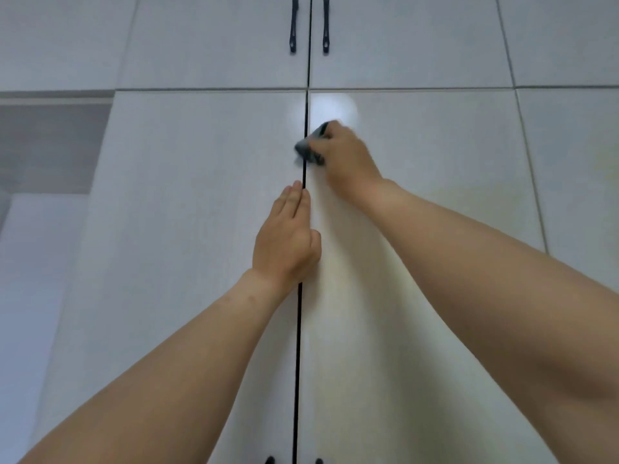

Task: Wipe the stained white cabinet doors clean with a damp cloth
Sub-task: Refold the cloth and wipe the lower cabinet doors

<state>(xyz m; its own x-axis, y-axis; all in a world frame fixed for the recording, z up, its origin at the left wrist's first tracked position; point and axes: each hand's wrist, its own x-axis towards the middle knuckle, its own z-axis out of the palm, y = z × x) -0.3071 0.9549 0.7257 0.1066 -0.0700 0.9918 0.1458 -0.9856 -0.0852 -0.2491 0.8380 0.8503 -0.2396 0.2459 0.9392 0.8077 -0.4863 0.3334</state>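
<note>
Cabinet doors: two tall white panels, left door and right door, meeting at a dark vertical seam through frame centre. Right hand just past 12 o'clock from centre, fingers curled round a bunched dark grey cloth, pressed against the right door's inner edge, touching the seam. Bright glare patch directly at 12 o'clock from the cloth. Left hand at 6 o'clock from the cloth, fingers straight and together, flat against the left door's edge, thumb crossing the seam; holding nothing. Faint yellowish staining toward 3 o'clock on the neighbouring panel. Two black bar handles on the upper doors at 12 o'clock.
</note>
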